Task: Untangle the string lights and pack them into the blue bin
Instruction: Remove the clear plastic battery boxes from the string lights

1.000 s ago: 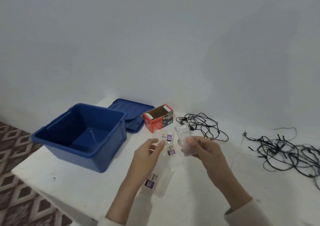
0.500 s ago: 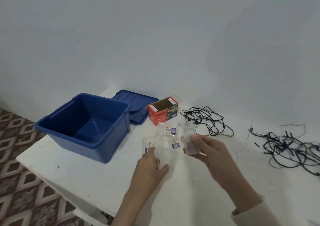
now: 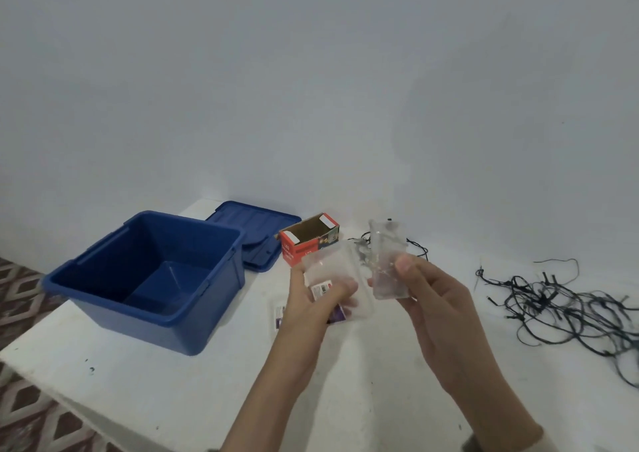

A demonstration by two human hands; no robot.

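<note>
An open blue bin (image 3: 114,299) stands on the left of the white table (image 3: 145,393). My left hand (image 3: 307,310) grips a clear plastic packet (image 3: 337,271) with a small printed label, held above the table. Just to its right, my right hand (image 3: 435,299) pinches a second clear packet (image 3: 387,261) that holds thin wire lights. A tangled heap of dark string lights (image 3: 560,310) lies at the right of the table. A smaller dark tangle (image 3: 418,247) lies behind my hands, mostly hidden by the packets.
The blue lid (image 3: 256,230) lies flat behind the bin. A red cardboard box (image 3: 307,244) with an open top sits beside the lid. Another labelled packet (image 3: 280,316) lies on the table under my left hand. Patterned floor shows at the left, past the table edge.
My left hand has picked a clear labelled packet up off the table and raised it beside the one in my right hand. The right hand lifted its packet higher.
</note>
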